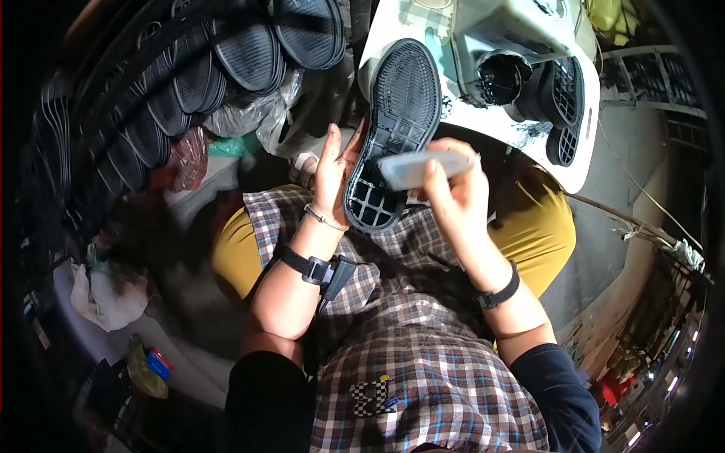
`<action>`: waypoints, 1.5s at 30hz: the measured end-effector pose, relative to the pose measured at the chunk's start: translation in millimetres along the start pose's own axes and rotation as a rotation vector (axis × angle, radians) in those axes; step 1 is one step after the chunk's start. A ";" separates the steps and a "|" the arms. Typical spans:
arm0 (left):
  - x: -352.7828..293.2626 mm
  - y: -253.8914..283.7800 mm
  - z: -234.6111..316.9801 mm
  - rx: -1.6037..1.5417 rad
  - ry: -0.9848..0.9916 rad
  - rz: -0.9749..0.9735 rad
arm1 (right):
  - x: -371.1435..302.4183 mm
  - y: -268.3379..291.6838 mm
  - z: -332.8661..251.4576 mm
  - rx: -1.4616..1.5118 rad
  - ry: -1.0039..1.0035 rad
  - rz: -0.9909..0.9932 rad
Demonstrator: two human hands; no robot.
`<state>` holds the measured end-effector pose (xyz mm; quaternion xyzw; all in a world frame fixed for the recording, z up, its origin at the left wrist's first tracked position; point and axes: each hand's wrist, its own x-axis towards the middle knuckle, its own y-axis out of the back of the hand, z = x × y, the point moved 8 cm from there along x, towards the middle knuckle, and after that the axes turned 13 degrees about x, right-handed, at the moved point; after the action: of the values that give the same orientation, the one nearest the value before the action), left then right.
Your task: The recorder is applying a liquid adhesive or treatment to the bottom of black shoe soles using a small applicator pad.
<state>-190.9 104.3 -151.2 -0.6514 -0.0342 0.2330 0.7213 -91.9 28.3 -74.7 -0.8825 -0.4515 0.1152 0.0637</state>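
Observation:
A black shoe sole (pixel 406 90) is held upright in front of my lap, its ribbed front end pointing away and its open grid at the heel end near me. My left hand (pixel 330 175) grips it by the left edge, thumb raised and the other fingers partly hidden behind it. In my right hand (pixel 462 192) is a pale, flat, translucent tool (pixel 417 168), pinched between thumb and fingers. It lies over the middle and heel part of the sole; its exact kind does not show. Wet-looking black shine marks the sole's grid near the tool.
Ahead stands a white work surface (pixel 585 155) stained black, bearing a black-coated pot (pixel 502 78) and more black soles (pixel 563 90) at its right. Stacked black soles (pixel 245 53) line the left. Plastic bags (pixel 253 113) hang below them. A pole (pixel 619 215) runs at right.

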 end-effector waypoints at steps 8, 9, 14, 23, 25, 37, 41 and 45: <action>-2.9 11.4 -5.8 0.199 0.032 0.149 | -13.3 -3.6 0.9 0.000 -0.183 -0.151; -1.6 10.5 -4.5 0.226 0.042 0.100 | -6.7 -4.7 2.1 0.067 -0.155 -0.119; 4.2 20.5 -3.5 0.248 0.017 0.182 | -15.8 -23.2 3.8 -0.005 -0.181 -0.356; 1.0 27.0 -3.2 0.266 0.039 0.175 | 19.4 18.4 -33.5 -0.025 -0.096 -0.296; -0.7 15.9 -3.5 0.176 0.067 0.065 | 25.7 23.0 -41.8 -0.253 0.060 -0.355; -20.0 10.3 -1.3 0.011 0.100 0.049 | 40.6 -28.1 -44.3 -0.686 0.514 -0.881; -22.1 11.2 -0.2 -0.035 0.094 0.030 | 63.9 -26.0 -39.0 -0.644 0.475 -0.863; -22.1 6.1 -0.2 -0.040 0.077 -0.017 | 88.4 -25.8 -37.5 -0.756 0.530 -0.766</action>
<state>-212.3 96.0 -151.4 -0.6741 -0.0166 0.2006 0.7107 -52.3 114.8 -45.9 -0.6171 -0.7158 -0.3088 -0.1074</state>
